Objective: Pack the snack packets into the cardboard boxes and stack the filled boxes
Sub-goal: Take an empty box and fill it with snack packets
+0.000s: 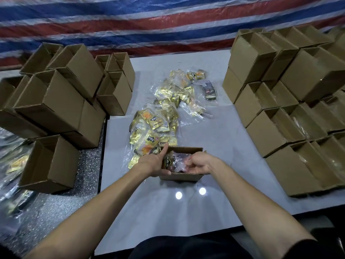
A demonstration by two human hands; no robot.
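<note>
White tabletop (220, 146), striped tarp (168, 25) behind. Open box (182, 177) sits near the front edge: left hand (155, 164) grips its left wall, right hand (198, 163) curls round a packet (177, 159) inside. Loose packets (164, 116) lie just beyond the open box. Left stacks (56, 101) and right stacks (280, 113) flank it, with tabletop showing between.

Left hand (155, 163) and right hand (199, 164) bare, forearms uncovered, black sleeve (306, 249) edge at right elbow, black garment (186, 245) at lap.
</note>
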